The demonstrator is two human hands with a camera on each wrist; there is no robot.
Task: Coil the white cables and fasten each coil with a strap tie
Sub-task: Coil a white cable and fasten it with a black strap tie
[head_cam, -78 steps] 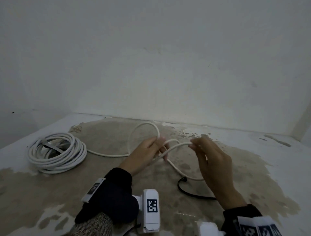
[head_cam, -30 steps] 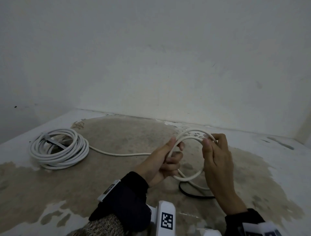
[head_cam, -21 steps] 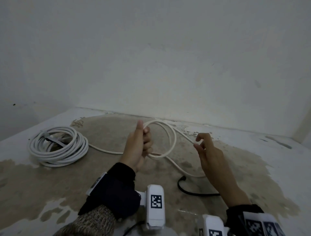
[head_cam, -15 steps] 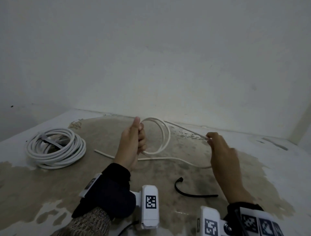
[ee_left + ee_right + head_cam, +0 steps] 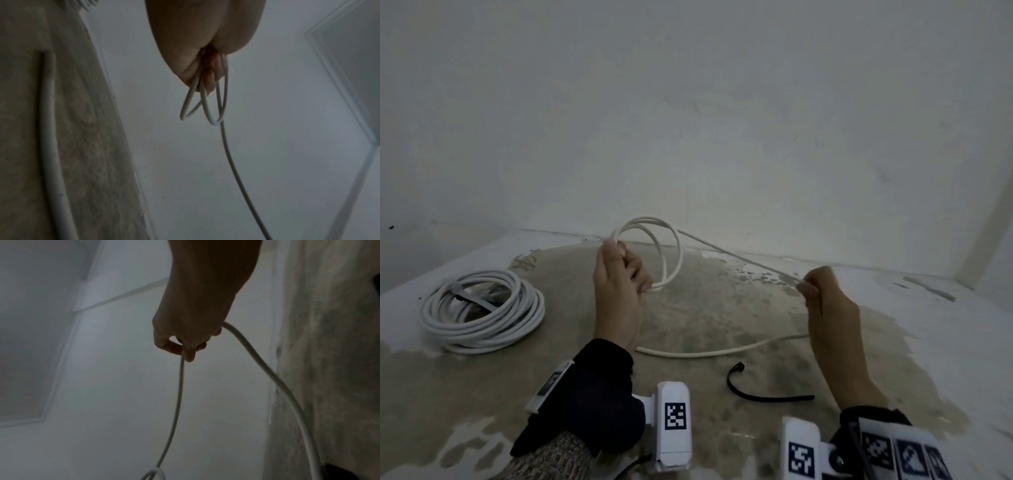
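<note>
My left hand is raised and grips a few small loops of a thin white cable; the loops hang from its fist in the left wrist view. From the loops the cable runs taut to my right hand, which pinches it between thumb and fingers. The cable's tail curves back across the floor below both hands. A black strap tie lies on the floor between my wrists. At the left lies a finished white coil with a grey strap across it.
The floor is stained concrete with worn white paint around the edges. A white wall rises just behind the hands, with a corner at the far right.
My hands have moved apart, the right one sliding out along the cable to the right. The stretch between them has pulled straight, and the tail has slid away from the big coil.
</note>
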